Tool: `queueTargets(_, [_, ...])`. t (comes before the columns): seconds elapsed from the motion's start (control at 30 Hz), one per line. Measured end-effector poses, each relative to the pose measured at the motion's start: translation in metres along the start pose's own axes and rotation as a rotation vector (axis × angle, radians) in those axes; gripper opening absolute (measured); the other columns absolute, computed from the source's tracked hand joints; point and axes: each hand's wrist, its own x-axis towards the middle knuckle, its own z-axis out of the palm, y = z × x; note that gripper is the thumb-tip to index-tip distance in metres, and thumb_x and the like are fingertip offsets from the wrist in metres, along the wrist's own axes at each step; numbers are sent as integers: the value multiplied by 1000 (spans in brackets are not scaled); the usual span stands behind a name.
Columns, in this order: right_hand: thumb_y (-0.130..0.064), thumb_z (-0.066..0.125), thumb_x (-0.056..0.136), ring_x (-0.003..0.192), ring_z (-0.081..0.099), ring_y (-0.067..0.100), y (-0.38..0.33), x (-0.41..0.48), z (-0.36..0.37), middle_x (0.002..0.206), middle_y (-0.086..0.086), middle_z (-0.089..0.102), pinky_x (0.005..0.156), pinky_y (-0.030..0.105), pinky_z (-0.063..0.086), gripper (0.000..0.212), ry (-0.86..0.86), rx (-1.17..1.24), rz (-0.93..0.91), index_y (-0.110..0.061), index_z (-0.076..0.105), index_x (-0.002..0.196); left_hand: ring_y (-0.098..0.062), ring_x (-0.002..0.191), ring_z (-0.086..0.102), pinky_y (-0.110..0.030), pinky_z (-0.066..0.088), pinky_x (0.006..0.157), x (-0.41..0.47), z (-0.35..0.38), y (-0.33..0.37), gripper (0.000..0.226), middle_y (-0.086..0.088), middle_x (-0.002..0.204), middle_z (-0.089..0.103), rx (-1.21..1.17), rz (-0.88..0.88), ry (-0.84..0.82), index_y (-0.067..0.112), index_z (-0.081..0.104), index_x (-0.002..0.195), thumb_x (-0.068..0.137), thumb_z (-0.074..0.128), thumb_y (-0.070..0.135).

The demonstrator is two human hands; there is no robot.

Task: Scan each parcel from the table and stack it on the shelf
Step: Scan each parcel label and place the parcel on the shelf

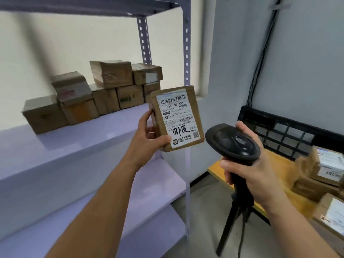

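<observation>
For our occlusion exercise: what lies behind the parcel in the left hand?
The shelf upright passes behind the parcel; a stacked box is partly covered. Fingers of the left hand are mostly hidden there.

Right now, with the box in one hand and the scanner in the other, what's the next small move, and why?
Probably swing the scanner onto the barcode: the left hand holds the parcel label-out, and the right hand grips the scanner close beside it.

You are facing a shelf (pixel 55 151) whose front strip is lying open; stacked parcels (pixel 111 75) are crowding its back, a steel post (pixel 187 43) standing at its right.
</observation>
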Motion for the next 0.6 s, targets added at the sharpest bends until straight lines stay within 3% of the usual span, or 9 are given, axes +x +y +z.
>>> queueTargets(0.17, [-2, 81, 58, 46, 55, 30, 6, 16, 61, 90, 12, 68, 45, 34, 49, 95, -86, 5, 15, -45, 46, 135, -9, 97, 68, -35, 56, 86, -17, -77, 5, 84, 10, 99, 71, -4, 38, 184, 38, 29, 145, 77, 75, 22])
queueTargets(0.27, [8, 76, 65, 47, 54, 30, 7, 23, 94, 95, 14, 65, 45, 36, 49, 92, -147, -6, 13, -48, 48, 131, -4, 94, 68, -31, 56, 81, -31, -118, 7, 79, 7, 105, 69, -6, 49, 287, 39, 29, 144, 82, 72, 15])
queueTargets(0.37, [18, 72, 71, 48, 56, 30, 9, 28, 123, 92, 2, 69, 46, 38, 51, 93, -214, -36, 3, -47, 46, 132, 0, 91, 68, -27, 56, 76, -45, -156, 5, 74, 12, 104, 70, 3, 24, 384, 36, 31, 146, 86, 69, 13])
queueTargets(0.43, [18, 72, 71, 50, 56, 33, 13, 31, 143, 98, -6, 69, 48, 41, 53, 93, -247, -29, -2, -51, 49, 129, -3, 94, 68, -33, 55, 83, -56, -182, 1, 78, 14, 105, 70, 38, -13, 446, 40, 33, 144, 77, 71, 27])
queueTargets(0.6, [16, 74, 71, 52, 58, 34, 21, 34, 190, 114, 9, 63, 51, 40, 53, 94, -321, -5, 6, -55, 51, 128, -17, 98, 65, -48, 52, 94, -77, -246, -14, 78, 5, 104, 67, 112, -169, 633, 49, 33, 140, 67, 57, 43])
